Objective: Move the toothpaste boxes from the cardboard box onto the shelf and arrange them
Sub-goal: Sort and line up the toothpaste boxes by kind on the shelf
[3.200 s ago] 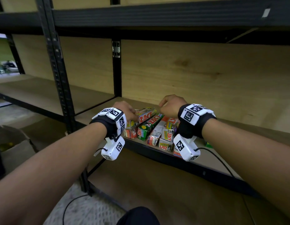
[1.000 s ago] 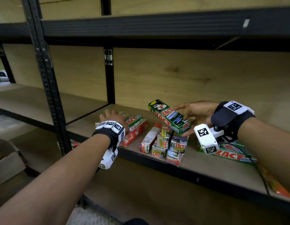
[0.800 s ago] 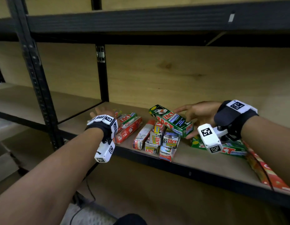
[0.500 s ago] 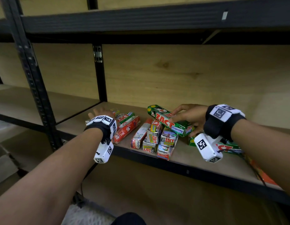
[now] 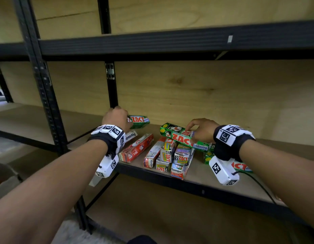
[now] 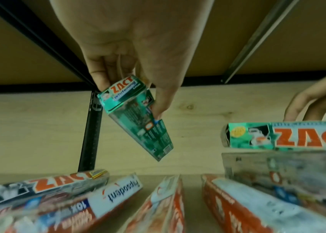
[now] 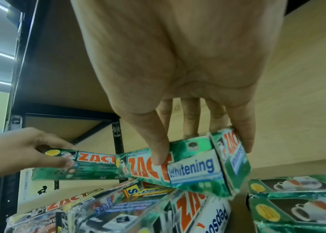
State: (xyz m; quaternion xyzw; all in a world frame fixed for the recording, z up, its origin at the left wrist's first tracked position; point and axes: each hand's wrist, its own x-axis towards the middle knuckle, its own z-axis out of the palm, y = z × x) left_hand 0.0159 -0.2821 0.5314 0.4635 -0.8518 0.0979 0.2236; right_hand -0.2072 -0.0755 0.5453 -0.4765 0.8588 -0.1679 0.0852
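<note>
My left hand (image 5: 115, 117) holds a green Zact whitening box (image 5: 139, 121) lifted above the shelf (image 5: 202, 175); in the left wrist view its fingers (image 6: 158, 100) pinch that green box (image 6: 138, 119) by one end. My right hand (image 5: 202, 129) grips a second green Zact box (image 5: 184, 138) lying across a pile of silver Zact Smokers and red Pepsodent boxes (image 5: 168, 155). In the right wrist view the thumb (image 7: 158, 151) and fingers clamp that second green box (image 7: 188, 167). More red boxes (image 5: 136, 148) lie under my left hand.
Green boxes (image 5: 240, 166) lie flat right of the pile, partly behind my right wrist. A black upright post (image 5: 110, 85) stands behind my left hand. An open cardboard box (image 5: 3, 178) sits on the floor at far left. The plywood back wall is close behind.
My left hand has risen from the red boxes with a green Zact box pinched in it. My right hand has lowered its green box onto the pile.
</note>
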